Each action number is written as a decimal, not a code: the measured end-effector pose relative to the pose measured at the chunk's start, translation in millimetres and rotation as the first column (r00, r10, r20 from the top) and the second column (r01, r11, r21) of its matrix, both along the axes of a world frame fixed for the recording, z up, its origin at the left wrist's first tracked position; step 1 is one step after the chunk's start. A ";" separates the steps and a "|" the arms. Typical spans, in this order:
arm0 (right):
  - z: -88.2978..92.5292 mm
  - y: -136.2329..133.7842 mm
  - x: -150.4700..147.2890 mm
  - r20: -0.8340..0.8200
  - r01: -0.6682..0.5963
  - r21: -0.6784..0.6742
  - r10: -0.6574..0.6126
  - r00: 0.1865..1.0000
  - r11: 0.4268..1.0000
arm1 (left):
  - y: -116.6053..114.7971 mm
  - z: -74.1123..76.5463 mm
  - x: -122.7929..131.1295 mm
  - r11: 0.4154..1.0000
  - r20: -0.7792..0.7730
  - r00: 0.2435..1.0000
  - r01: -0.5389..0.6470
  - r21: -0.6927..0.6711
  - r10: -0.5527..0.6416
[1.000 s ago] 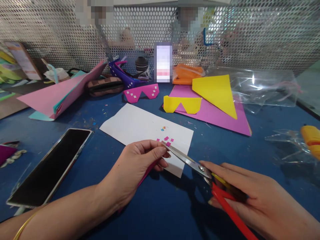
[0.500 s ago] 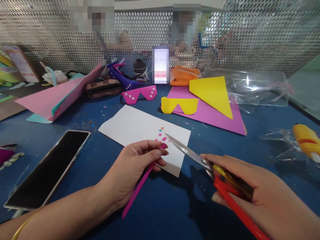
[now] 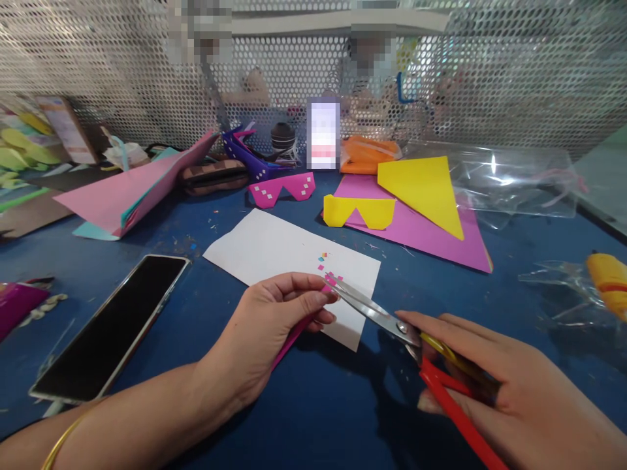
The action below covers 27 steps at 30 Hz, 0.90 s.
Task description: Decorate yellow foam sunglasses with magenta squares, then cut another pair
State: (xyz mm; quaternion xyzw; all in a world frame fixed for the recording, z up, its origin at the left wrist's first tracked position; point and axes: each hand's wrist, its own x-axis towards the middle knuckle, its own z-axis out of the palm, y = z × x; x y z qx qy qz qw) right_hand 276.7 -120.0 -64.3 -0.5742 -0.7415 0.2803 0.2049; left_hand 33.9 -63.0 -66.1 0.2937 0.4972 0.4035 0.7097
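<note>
Over white sheet [image 3: 274,248], left hand [image 3: 264,326] palm-down, fingers [image 3: 313,299] tight on pink strip [image 3: 295,334]; right hand [image 3: 514,391] apparently clasped around scissors [image 3: 377,312].

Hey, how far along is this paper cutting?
Done: tiny pink squares lie on the white sheet. In hand: left hand pinches a pink strip, right hand holds scissors at its tip. Left: more strip uncut; yellow paper glasses bear no squares.

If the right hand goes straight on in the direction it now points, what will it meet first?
Probably the thin magenta paper strip pinched by the left hand: the right hand points along its red-and-yellow-handled metal scissors, whose tips are at that strip. Depth is unclear.
</note>
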 end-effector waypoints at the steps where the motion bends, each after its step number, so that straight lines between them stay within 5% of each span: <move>1: 0.4 0.3 0.2 0.014 -0.013 0.020 0.012 1.000 1.000 | 0.0 0.3 0.4 1.000 0.002 1.000 0.003 -0.001 -0.003; 27: -2.5 1.0 5.0 0.064 -0.100 0.131 0.092 0.994 0.986 | 0.6 0.6 0.4 0.997 -0.022 0.997 0.072 -0.006 -0.072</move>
